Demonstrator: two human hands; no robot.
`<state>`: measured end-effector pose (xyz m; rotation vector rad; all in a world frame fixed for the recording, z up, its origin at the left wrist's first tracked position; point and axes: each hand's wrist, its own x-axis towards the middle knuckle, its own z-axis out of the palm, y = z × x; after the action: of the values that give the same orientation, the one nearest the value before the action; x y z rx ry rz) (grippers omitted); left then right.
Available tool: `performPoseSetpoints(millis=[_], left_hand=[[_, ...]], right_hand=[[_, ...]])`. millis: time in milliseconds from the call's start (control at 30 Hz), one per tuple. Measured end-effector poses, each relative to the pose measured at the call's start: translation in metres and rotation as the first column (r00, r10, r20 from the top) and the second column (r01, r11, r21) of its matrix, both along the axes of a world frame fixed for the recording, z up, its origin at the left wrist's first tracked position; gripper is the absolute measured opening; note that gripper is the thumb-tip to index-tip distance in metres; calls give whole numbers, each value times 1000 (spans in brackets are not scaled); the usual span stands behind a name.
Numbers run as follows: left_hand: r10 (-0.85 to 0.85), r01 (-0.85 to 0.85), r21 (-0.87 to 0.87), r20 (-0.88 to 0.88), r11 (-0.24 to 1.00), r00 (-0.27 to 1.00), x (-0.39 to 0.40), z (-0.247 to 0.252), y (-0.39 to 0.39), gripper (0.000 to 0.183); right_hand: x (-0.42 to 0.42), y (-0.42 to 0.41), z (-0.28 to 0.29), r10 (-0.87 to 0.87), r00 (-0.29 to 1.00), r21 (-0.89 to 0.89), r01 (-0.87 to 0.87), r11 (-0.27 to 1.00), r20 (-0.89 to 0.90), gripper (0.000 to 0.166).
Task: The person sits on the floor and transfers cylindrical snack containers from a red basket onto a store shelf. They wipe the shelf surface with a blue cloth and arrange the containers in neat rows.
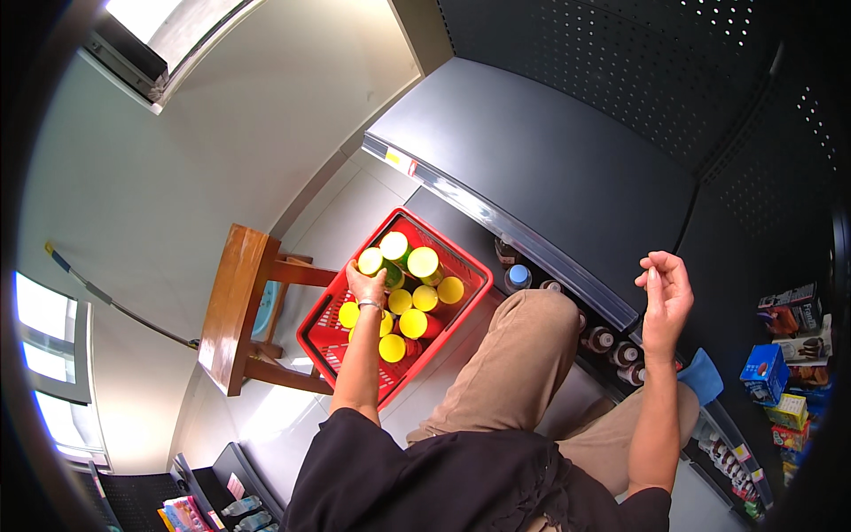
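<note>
My left hand (pixel 367 282) reaches into a red plastic shopping basket (pixel 480 269) and closes around a green canister with a yellow lid (pixel 371 261). Several more yellow-lidded canisters (pixel 413 323) stand in the basket, some green and some red. Raised over the right end of a dark metal shelf (pixel 532 133), my right hand (pixel 665 292) has curled fingers, with thumb and fingertips close together. Whether it pinches something small cannot be told. A blue cloth (pixel 702 378) lies by my right knee.
A wooden stool (pixel 233 312) stands left of the basket, with a light-blue basin (pixel 266 308) behind its legs. Bottles (pixel 601 340) line the lower shelf beneath the shelf's front edge. Boxed goods (pixel 764 372) sit at the far right. A thin pole (pixel 126 311) leans at the left wall.
</note>
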<state>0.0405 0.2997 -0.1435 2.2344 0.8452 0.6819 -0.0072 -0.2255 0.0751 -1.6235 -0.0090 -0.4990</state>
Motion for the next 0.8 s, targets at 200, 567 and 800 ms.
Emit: performPoseSetpoints(millis=[200, 567, 800], left_hand=[[-161, 127, 188, 181, 974, 970, -4, 52, -41, 54], [-733, 643, 357, 409, 677, 544, -12, 185, -218, 48], [-827, 742, 370, 303, 559, 473, 100, 178, -260, 39]], right_hand=[[-7, -7, 3, -88, 995, -35, 90, 995, 54, 13], [-55, -60, 46, -107, 990, -46, 112, 993, 91, 19], [-166, -160, -10, -477, 876, -802, 236, 548, -68, 42]])
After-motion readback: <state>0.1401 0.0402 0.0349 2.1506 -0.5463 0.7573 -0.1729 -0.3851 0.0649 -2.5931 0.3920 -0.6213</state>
